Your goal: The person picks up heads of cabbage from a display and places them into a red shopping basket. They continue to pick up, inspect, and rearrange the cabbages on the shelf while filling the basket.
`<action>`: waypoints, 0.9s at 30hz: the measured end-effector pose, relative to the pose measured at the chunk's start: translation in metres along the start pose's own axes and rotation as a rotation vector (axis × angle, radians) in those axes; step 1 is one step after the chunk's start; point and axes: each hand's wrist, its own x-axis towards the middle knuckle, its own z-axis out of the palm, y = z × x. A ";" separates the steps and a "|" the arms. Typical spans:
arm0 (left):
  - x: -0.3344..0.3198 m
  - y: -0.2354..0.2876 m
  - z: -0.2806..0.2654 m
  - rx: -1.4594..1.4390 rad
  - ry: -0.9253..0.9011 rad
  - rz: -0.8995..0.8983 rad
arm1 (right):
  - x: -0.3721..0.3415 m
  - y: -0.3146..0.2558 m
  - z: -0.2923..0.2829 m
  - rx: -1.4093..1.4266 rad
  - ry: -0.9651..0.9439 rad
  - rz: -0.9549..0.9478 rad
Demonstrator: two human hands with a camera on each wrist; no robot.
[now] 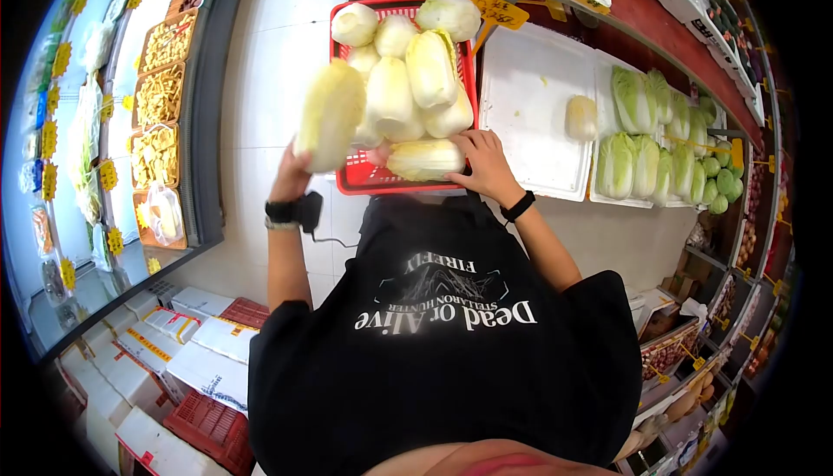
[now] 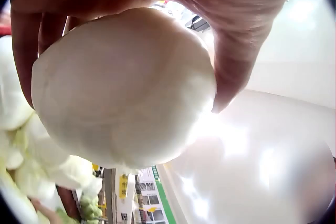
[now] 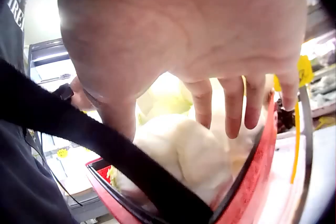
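Observation:
In the head view a napa cabbage (image 1: 331, 116) is held by my left hand (image 1: 291, 174) over the left side of a red plastic basket (image 1: 337, 183). Its rounded white base (image 2: 123, 90) fills the left wrist view, with fingers on one side and the thumb on the other. My right hand (image 1: 488, 166) is at the basket's near right corner, beside a napa cabbage (image 1: 427, 160) lying crosswise. Seen from the right wrist, its fingers are spread and fairly straight above a pale cabbage (image 3: 181, 155). Several more napa cabbages (image 1: 395, 94) are heaped behind, inside the basket.
White foam trays (image 1: 534, 85) stand right of the basket; one cabbage stub (image 1: 580, 118) and rows of green-leaved cabbages (image 1: 629, 164) sit there. A yellow price tag (image 1: 497, 11) overhangs the basket's far right corner. A glass-fronted display case (image 1: 204, 111) stands to the left.

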 end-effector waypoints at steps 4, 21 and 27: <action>-0.026 -0.012 0.076 0.187 -0.094 -0.021 | 0.003 -0.033 -0.020 0.336 -0.054 0.024; -0.008 -0.053 0.128 0.463 -0.154 -0.002 | 0.043 -0.055 -0.059 -0.006 -0.006 -0.301; -0.003 -0.089 0.112 0.132 -0.035 -0.028 | 0.048 -0.053 -0.028 -0.236 0.006 -0.353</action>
